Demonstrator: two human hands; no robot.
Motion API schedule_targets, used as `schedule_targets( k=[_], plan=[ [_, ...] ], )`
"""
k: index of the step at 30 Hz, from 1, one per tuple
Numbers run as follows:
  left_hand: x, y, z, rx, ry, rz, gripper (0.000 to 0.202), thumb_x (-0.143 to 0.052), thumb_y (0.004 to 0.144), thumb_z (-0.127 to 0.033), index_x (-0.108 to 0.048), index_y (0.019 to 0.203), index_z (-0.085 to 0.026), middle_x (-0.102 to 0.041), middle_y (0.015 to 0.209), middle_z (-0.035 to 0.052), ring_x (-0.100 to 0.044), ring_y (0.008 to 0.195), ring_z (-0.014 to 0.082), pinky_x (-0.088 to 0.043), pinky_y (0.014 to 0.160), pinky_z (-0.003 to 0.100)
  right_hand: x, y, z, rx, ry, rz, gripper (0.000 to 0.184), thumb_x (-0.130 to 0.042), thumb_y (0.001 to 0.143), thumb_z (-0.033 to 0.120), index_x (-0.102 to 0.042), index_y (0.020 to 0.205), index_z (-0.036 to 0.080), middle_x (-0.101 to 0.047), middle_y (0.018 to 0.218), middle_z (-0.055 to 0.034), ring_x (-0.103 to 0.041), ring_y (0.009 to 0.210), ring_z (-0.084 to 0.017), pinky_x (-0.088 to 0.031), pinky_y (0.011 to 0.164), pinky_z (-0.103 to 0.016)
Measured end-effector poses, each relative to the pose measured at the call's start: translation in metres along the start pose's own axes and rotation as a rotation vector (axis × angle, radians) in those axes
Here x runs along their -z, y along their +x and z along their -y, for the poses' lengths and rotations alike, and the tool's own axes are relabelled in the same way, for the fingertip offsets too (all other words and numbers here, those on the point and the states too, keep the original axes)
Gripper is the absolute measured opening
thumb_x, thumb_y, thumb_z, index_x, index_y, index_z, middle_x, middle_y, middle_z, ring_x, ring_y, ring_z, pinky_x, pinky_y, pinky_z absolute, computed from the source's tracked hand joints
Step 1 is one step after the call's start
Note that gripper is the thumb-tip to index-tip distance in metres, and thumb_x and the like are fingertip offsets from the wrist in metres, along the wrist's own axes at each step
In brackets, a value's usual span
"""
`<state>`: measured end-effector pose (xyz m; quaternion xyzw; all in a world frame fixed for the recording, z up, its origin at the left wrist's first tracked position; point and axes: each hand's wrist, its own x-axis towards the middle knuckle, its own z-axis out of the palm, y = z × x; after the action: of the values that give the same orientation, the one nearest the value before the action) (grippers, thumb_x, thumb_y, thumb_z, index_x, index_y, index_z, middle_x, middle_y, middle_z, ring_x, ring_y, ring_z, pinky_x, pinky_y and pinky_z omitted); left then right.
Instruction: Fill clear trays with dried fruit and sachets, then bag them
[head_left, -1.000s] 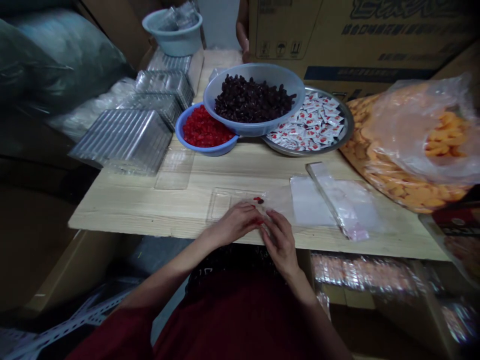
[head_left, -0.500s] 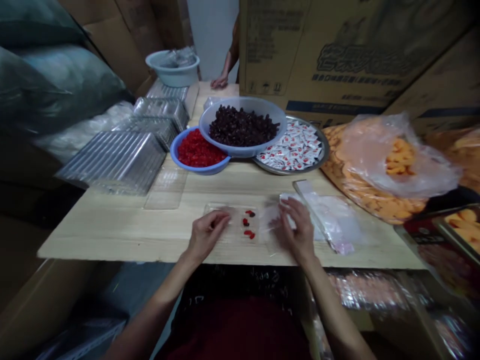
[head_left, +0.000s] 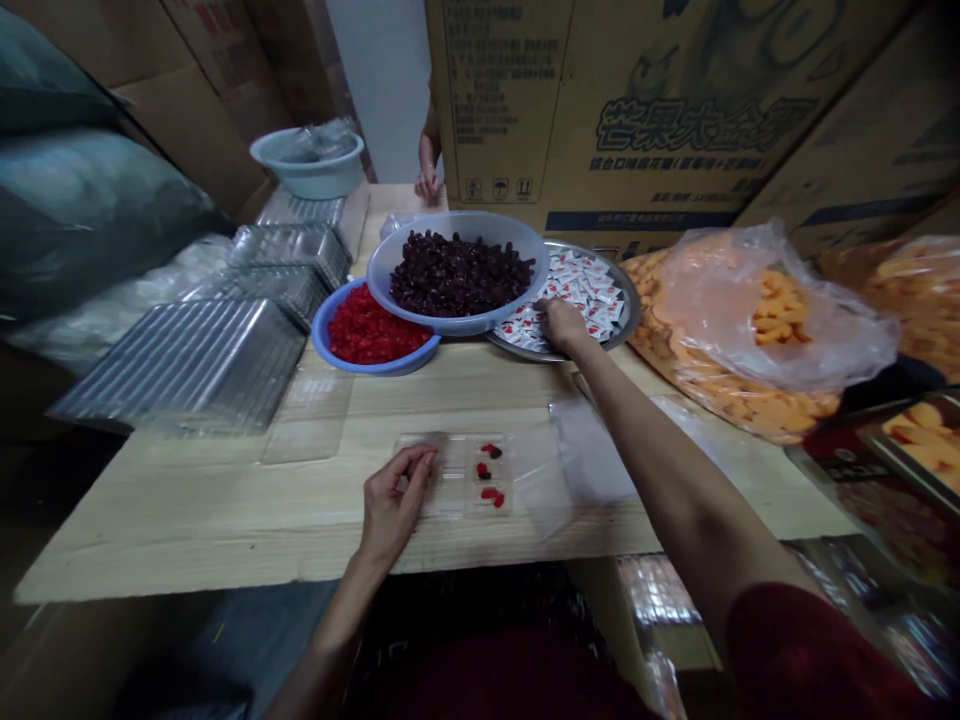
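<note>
A clear plastic tray (head_left: 457, 475) lies near the table's front edge with a few red and dark fruit pieces (head_left: 487, 478) in its right part. My left hand (head_left: 395, 500) rests on the tray's left end, fingers curled and pinching its edge. My right hand (head_left: 562, 322) reaches far forward into the metal dish (head_left: 628, 305) of small white-and-red sachets (head_left: 581, 290), fingers curled down on them; what they hold is hidden.
A clear bowl of dark dried fruit (head_left: 457, 272) and a blue bowl of red pieces (head_left: 367, 330) stand behind the tray. Stacks of clear trays (head_left: 187, 360) fill the left. Bags of orange snacks (head_left: 757, 330) sit right. Another person's hand (head_left: 429, 185) rests at the far end.
My right hand left the clear bags beside the tray and stretched forward to the sachet dish. My left hand stayed at the tray's left end. The view tilted upward.
</note>
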<state>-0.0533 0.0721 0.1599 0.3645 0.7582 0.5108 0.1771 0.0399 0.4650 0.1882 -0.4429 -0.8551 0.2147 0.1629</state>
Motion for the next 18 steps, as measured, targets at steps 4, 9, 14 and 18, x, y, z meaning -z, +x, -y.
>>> schedule_targets(
  k=[4,9,14,18],
  plan=[
    [0.005,0.001,0.004,0.004,-0.016,-0.010,0.021,-0.061,0.092,-0.042,-0.073,0.101,-0.028,-0.070,0.080,0.0007,-0.063,0.072,0.0179,-0.052,0.069,0.030,0.020,-0.005,-0.020,-0.078,0.160,-0.137,0.021,-0.057,0.080,0.006,-0.074,0.092,0.007,-0.072,0.093,-0.0138,-0.067,0.099,-0.026,-0.049,0.099,-0.039],
    [-0.005,0.009,-0.004,0.011,-0.112,0.004,0.027,-0.062,0.093,-0.041,-0.072,0.101,-0.018,-0.066,0.074,0.0003,-0.057,0.067,0.0128,-0.046,0.067,0.024,0.041,-0.033,-0.035,-0.141,0.426,-0.252,0.014,-0.057,0.083,0.023,-0.066,0.085,0.013,-0.067,0.072,-0.0041,-0.066,0.065,-0.017,-0.059,0.069,-0.031],
    [-0.030,0.033,-0.040,-0.134,-0.161,0.027,0.023,-0.062,0.095,-0.037,-0.072,0.101,-0.018,-0.067,0.077,0.0003,-0.057,0.068,0.0114,-0.046,0.068,0.023,0.048,-0.068,-0.025,-0.039,0.700,-0.231,0.016,-0.065,0.079,0.032,-0.062,0.085,0.018,-0.065,0.067,-0.0009,-0.063,0.059,-0.016,-0.056,0.060,-0.029],
    [-0.051,0.058,-0.073,-0.295,-0.154,0.075,0.020,-0.061,0.096,-0.034,-0.072,0.101,-0.017,-0.068,0.080,0.0009,-0.059,0.070,0.0111,-0.046,0.069,0.023,0.052,-0.064,-0.017,0.029,0.267,-0.164,0.020,-0.053,0.086,0.017,-0.068,0.100,0.016,-0.072,0.093,-0.0071,-0.067,0.086,-0.019,-0.055,0.082,-0.030]
  ],
)
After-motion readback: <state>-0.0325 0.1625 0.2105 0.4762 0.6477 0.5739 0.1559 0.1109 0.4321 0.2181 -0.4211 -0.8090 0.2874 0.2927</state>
